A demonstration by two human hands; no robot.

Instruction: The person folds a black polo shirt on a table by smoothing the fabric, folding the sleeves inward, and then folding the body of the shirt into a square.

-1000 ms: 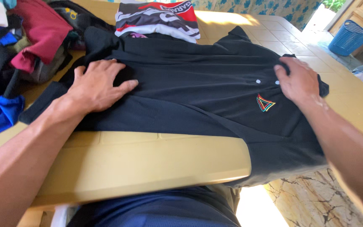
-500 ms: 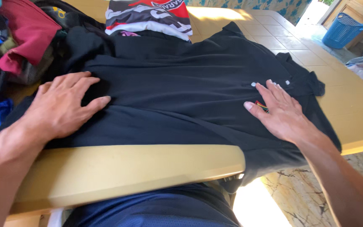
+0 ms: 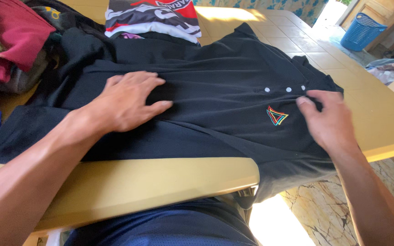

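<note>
The left hand lies flat, fingers spread, palm down on the middle of a black polo shirt, pressing the cloth against the desk. The right hand hovers at the shirt's chest near the collar end, fingers loosely curled with the fingertips touching the fabric just below the button placket; whether it pinches any cloth cannot be told.

The shirt is spread front-up across the yellow-tan desk, collar toward the right, hem toward the left. Three small white buttons sit in a row on the placket. Just below them is a small embroidered badge: overlapping triangle outlines in red, yellow, green and blue. One sleeve reaches toward the far side of the desk; the near lower edge of the shirt hangs over the desk's front rim.

Beyond the shirt lies a folded jersey in red, white, grey and black with large printed lettering. At the left is a heap of clothes, with a dark red garment on top and blue cloth at its edge. A blue plastic basket stands on the floor at upper right.
</note>
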